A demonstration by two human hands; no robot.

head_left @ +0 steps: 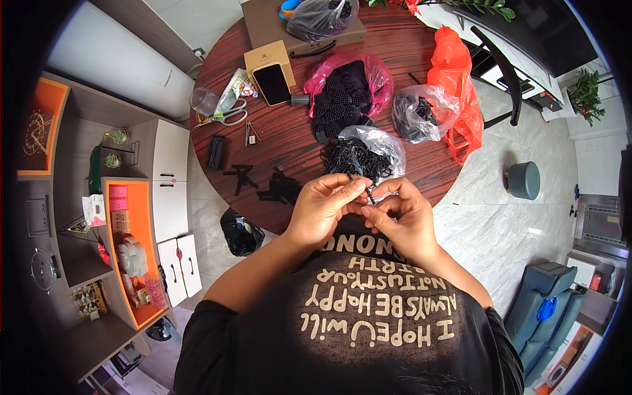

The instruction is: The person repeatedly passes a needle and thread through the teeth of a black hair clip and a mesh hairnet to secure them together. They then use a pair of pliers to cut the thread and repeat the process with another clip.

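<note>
Head camera shows left hand (322, 210) and right hand (403, 220) pinching a tiny black piece (369, 195).

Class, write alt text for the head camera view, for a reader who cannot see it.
The left hand and right hand pinch a small black part together above a round wooden table. A clear bag of black parts, a phone and scissors lie on it.

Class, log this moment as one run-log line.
left hand: pinches black part | right hand: pinches same part | behind: bag of black parts on table
</note>
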